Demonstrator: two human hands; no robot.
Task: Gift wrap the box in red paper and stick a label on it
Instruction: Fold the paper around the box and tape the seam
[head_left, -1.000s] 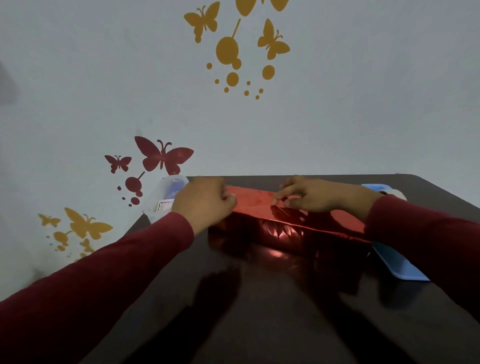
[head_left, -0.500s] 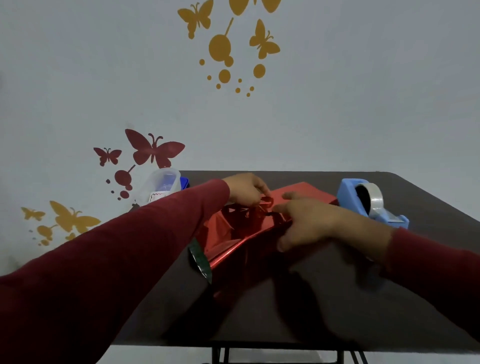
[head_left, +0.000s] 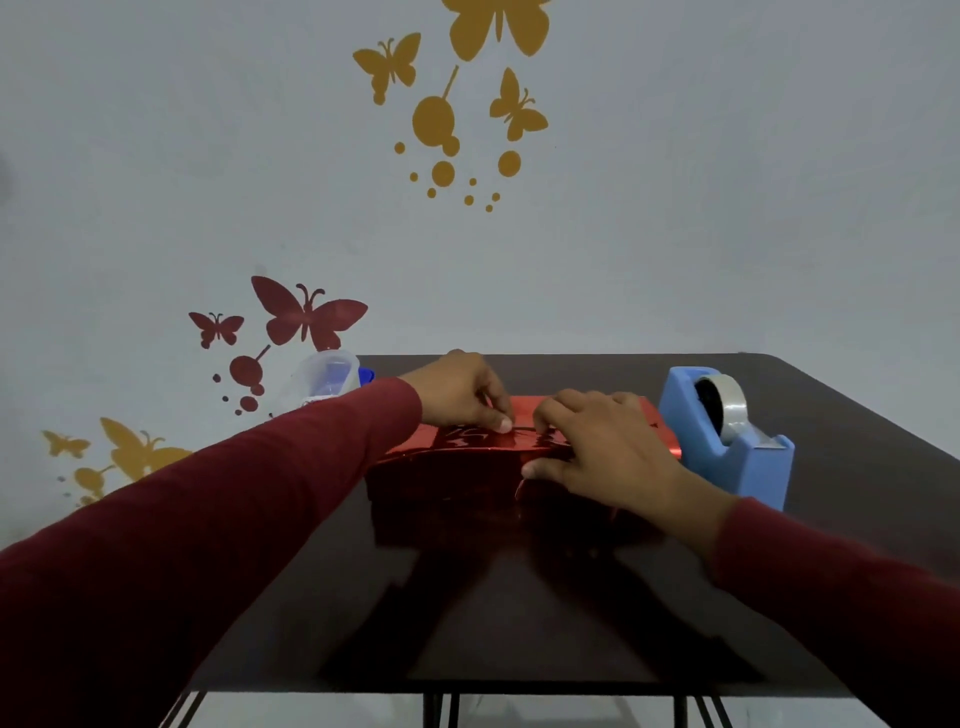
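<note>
I see the box (head_left: 467, 467) mid-worktop (head_left: 519, 613); the dispenser (head_left: 727, 441) sits just right of the box, a tub (head_left: 322, 379) behind-left of the box.

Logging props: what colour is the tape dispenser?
Light blue; the tape dispenser shows clearly in the head view, the only one.

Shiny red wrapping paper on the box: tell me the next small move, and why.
Probably hold the shiny red wrapping paper down with the left hand and send the right hand to the blue tape dispenser: both hands press the seam, with no tape visible on it.
</note>
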